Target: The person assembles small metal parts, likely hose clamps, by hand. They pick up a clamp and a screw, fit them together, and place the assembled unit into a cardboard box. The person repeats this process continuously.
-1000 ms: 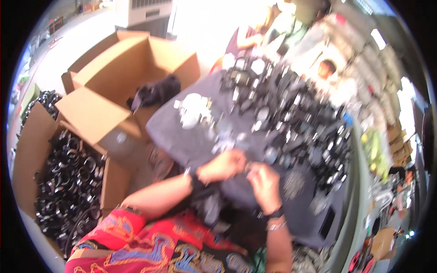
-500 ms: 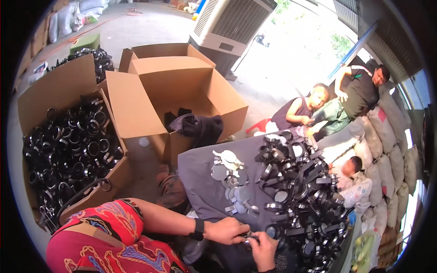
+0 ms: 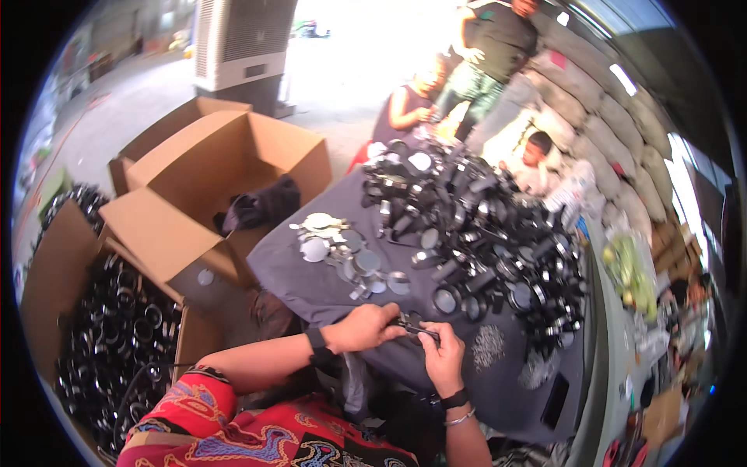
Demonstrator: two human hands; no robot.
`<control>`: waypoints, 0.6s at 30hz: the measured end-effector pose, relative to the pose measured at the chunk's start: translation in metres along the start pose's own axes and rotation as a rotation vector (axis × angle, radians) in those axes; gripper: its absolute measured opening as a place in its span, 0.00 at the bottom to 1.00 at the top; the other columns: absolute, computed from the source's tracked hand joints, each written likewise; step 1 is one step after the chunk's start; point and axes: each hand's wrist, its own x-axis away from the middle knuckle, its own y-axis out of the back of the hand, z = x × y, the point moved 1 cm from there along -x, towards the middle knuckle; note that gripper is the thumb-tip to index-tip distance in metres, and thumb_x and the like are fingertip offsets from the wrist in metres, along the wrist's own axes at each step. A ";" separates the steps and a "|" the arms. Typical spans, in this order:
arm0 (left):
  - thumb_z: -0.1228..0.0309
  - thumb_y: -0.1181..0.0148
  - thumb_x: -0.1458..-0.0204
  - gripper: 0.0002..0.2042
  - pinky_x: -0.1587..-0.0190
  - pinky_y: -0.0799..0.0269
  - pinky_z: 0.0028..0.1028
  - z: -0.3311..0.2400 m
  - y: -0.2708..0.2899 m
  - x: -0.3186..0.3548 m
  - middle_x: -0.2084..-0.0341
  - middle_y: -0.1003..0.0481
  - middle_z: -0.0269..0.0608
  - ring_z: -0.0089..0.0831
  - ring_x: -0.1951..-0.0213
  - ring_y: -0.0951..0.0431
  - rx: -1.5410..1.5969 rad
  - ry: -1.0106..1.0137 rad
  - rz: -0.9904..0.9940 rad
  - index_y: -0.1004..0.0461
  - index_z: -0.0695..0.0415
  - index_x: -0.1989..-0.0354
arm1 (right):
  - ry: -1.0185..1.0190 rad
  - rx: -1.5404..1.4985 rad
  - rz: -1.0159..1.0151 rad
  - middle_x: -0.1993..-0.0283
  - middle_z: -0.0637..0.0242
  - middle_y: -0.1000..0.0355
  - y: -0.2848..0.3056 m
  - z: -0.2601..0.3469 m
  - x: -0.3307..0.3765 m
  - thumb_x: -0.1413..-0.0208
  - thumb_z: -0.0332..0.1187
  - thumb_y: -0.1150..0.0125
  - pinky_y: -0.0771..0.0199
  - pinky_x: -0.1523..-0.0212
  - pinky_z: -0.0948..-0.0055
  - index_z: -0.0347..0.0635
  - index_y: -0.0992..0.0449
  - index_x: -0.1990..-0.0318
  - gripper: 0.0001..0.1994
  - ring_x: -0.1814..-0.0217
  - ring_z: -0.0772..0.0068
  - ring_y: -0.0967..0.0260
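My left hand (image 3: pixel 362 331), with a black band on its wrist, pinches one end of a small dark piece (image 3: pixel 408 322). Closed on the other end are the fingers of my right hand (image 3: pixel 444 358); that wrist has a dark band and a bangle. The piece has a slim black bar, but its exact kind is too small to make out. Just beyond my hands, silvery grey discs (image 3: pixel 364 260) lie loose on the dark grey cloth (image 3: pixel 311 296). A large heap of black pieces with round, silver-rimmed heads (image 3: pixel 475 226) spreads further right. Small grey bits (image 3: pixel 489 348) are piled beside my right hand.
A clear plastic bag (image 3: pixel 538 368) and a flat black object (image 3: pixel 555 401) rest at the right. To the left, one cardboard box holds many black rings (image 3: pixel 117 327); another box (image 3: pixel 187 167) has dark cloth inside. Beyond the heap are several people, stacked sacks (image 3: pixel 580 89) and an air cooler (image 3: pixel 241 50).
The view has swung to the right, bringing the small grey bits and flat black object into sight. Both hands still hold the small dark piece, now above the cloth's near edge.
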 end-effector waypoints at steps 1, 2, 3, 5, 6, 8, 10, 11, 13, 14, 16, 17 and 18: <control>0.62 0.40 0.45 0.14 0.76 0.31 0.36 -0.010 0.008 -0.008 0.80 0.27 0.51 0.43 0.78 0.24 0.012 0.003 0.014 0.30 0.62 0.63 | -0.059 0.025 -0.104 0.70 0.58 0.24 0.006 -0.004 0.015 0.49 0.25 0.36 0.28 0.70 0.67 0.35 0.28 0.67 0.06 0.70 0.59 0.25; 0.63 0.41 0.43 0.13 0.80 0.32 0.27 -0.018 0.018 -0.015 0.80 0.27 0.42 0.28 0.79 0.25 0.410 0.543 0.280 0.29 0.63 0.62 | -0.116 0.047 -0.207 0.72 0.58 0.25 0.010 -0.011 0.033 0.48 0.25 0.36 0.28 0.70 0.67 0.35 0.28 0.67 0.06 0.71 0.59 0.25; 0.64 0.43 0.41 0.12 0.82 0.34 0.20 -0.016 0.023 -0.025 0.81 0.28 0.33 0.18 0.80 0.28 0.428 0.542 0.323 0.28 0.63 0.61 | -0.170 0.071 -0.311 0.73 0.59 0.26 0.014 -0.018 0.050 0.48 0.25 0.36 0.28 0.70 0.67 0.35 0.29 0.67 0.06 0.72 0.59 0.26; 0.65 0.44 0.41 0.12 0.83 0.35 0.20 -0.039 0.035 -0.058 0.81 0.28 0.33 0.19 0.84 0.31 0.459 0.529 0.335 0.28 0.64 0.62 | -0.243 0.070 -0.380 0.74 0.58 0.28 0.012 -0.036 0.075 0.48 0.27 0.36 0.30 0.71 0.66 0.36 0.29 0.68 0.07 0.74 0.60 0.29; 0.66 0.44 0.41 0.11 0.84 0.37 0.20 -0.053 0.036 -0.081 0.82 0.29 0.33 0.19 0.85 0.32 0.504 0.505 0.316 0.28 0.64 0.63 | -0.161 0.120 -0.390 0.74 0.58 0.28 0.012 -0.032 0.075 0.48 0.27 0.36 0.30 0.71 0.64 0.36 0.29 0.68 0.07 0.74 0.57 0.29; 0.66 0.46 0.40 0.11 0.85 0.39 0.21 -0.078 0.023 -0.135 0.83 0.29 0.34 0.19 0.86 0.33 0.565 0.377 0.253 0.29 0.63 0.65 | -0.104 0.210 -0.341 0.72 0.56 0.28 0.014 -0.030 0.074 0.49 0.27 0.36 0.30 0.71 0.61 0.36 0.30 0.69 0.08 0.72 0.51 0.29; 0.66 0.47 0.39 0.11 0.84 0.39 0.24 -0.091 0.005 -0.196 0.83 0.30 0.37 0.21 0.85 0.31 0.638 0.226 0.062 0.31 0.62 0.68 | -0.104 0.219 -0.323 0.73 0.56 0.29 0.013 -0.029 0.072 0.49 0.26 0.36 0.31 0.70 0.63 0.35 0.30 0.69 0.07 0.72 0.54 0.29; 0.65 0.47 0.39 0.12 0.81 0.36 0.25 -0.104 0.001 -0.229 0.79 0.29 0.37 0.21 0.82 0.30 0.715 0.198 0.056 0.31 0.63 0.66 | -0.093 0.238 -0.312 0.73 0.56 0.29 0.014 -0.028 0.071 0.48 0.26 0.37 0.31 0.71 0.66 0.35 0.30 0.69 0.07 0.73 0.57 0.30; 0.58 0.46 0.41 0.25 0.70 0.29 0.25 -0.122 0.003 -0.275 0.62 0.25 0.41 0.23 0.69 0.27 0.682 0.170 0.027 0.37 0.63 0.43 | -0.065 0.250 -0.274 0.74 0.55 0.29 0.012 -0.027 0.070 0.49 0.26 0.36 0.31 0.71 0.65 0.35 0.30 0.69 0.07 0.74 0.56 0.30; 0.56 0.44 0.43 0.32 0.61 0.26 0.30 -0.090 0.002 -0.302 0.54 0.26 0.44 0.29 0.60 0.25 0.504 0.139 -0.050 0.46 0.62 0.35 | -0.022 0.235 -0.224 0.74 0.55 0.29 0.004 -0.023 0.065 0.49 0.26 0.36 0.31 0.71 0.65 0.35 0.30 0.69 0.07 0.74 0.55 0.30; 0.56 0.44 0.44 0.34 0.48 0.30 0.36 -0.101 -0.009 -0.292 0.48 0.28 0.54 0.43 0.49 0.26 0.313 -0.022 -0.076 0.47 0.63 0.34 | -0.078 0.253 -0.224 0.74 0.55 0.30 0.011 -0.021 0.065 0.49 0.26 0.36 0.31 0.71 0.64 0.35 0.30 0.69 0.07 0.74 0.56 0.30; 0.57 0.44 0.44 0.34 0.45 0.32 0.36 -0.114 -0.008 -0.271 0.46 0.30 0.58 0.46 0.46 0.27 0.201 0.001 -0.018 0.47 0.63 0.34 | -0.105 0.253 -0.229 0.74 0.55 0.30 0.012 -0.023 0.068 0.49 0.26 0.36 0.32 0.71 0.64 0.35 0.30 0.69 0.07 0.74 0.56 0.30; 0.57 0.44 0.44 0.33 0.45 0.32 0.36 -0.106 -0.009 -0.248 0.47 0.30 0.60 0.46 0.45 0.28 0.145 -0.085 -0.057 0.44 0.63 0.35 | -0.113 0.251 -0.239 0.75 0.56 0.29 0.012 -0.028 0.069 0.50 0.25 0.36 0.31 0.71 0.65 0.35 0.30 0.70 0.07 0.74 0.56 0.30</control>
